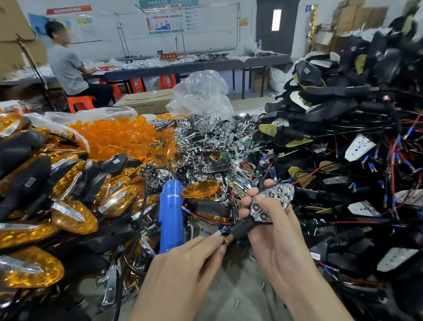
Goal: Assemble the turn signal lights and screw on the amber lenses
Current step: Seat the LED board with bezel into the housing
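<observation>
Black signal (243, 228), one; left hand (186, 265), right hand (275, 235) grip.

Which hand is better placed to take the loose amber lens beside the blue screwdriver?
Probably the left hand: it only pinches the stem end, and the amber lens lies on its side. The right hand grips the light.

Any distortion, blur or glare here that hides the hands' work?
Head view: fisheye bowing at the edges; far table soft; glints on the finished amber lights; left hand, right hand and the held turn signal are sharp.
</observation>
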Motion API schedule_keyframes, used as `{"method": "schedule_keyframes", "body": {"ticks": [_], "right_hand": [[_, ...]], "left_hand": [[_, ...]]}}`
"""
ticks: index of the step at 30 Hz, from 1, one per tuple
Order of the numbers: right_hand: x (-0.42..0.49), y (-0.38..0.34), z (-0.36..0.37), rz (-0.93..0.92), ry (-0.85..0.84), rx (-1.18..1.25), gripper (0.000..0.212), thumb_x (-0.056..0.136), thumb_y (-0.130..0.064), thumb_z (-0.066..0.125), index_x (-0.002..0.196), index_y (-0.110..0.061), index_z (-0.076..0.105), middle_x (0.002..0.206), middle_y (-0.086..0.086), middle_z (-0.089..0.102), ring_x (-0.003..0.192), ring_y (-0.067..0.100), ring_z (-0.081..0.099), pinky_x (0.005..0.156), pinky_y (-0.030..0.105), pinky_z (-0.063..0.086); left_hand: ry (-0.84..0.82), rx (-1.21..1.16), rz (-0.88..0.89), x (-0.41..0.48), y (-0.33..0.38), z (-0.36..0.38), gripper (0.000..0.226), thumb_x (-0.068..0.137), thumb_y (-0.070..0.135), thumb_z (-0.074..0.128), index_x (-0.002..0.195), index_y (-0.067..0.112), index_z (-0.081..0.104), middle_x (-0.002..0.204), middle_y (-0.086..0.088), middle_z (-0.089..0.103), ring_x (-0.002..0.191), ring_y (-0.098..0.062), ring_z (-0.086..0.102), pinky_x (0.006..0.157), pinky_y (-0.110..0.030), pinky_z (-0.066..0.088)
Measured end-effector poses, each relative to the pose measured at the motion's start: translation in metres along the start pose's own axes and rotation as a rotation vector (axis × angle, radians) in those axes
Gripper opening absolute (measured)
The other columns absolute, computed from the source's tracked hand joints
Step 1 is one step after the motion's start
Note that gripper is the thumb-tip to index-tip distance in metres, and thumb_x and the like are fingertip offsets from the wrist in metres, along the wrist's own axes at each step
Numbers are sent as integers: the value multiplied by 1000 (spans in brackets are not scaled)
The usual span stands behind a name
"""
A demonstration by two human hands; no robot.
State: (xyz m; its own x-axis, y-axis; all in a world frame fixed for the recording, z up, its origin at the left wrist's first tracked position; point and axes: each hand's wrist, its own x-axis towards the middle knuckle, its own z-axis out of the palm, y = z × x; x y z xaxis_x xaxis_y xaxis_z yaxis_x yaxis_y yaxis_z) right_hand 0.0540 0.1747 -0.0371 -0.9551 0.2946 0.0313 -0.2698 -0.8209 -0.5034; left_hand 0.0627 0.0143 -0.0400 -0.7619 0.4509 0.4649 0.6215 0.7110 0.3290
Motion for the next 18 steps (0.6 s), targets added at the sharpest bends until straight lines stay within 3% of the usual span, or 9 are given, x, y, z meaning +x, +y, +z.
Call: {"method": "schedule_keyframes", "body": {"ticks": [8,18], "right_hand": [[0,0,-1,16,29,27,28,87,4,56,104,-17,60,84,6,66,68,17,62,56,25,52],[-2,-1,0,1,2,-46,33,73,-3,65,102,-18,61,83,6,68,69,15,65,58,24,54]], "left_hand": [[36,2,32,0,-3,1,26,94,45,42,95,40,67,66,13,56,54,-6,52,38,-24,45],[23,10,5,1,-3,-1,29,92,46,42,96,42,71,70,21,62,55,-1,57,38,-20,45]]}}
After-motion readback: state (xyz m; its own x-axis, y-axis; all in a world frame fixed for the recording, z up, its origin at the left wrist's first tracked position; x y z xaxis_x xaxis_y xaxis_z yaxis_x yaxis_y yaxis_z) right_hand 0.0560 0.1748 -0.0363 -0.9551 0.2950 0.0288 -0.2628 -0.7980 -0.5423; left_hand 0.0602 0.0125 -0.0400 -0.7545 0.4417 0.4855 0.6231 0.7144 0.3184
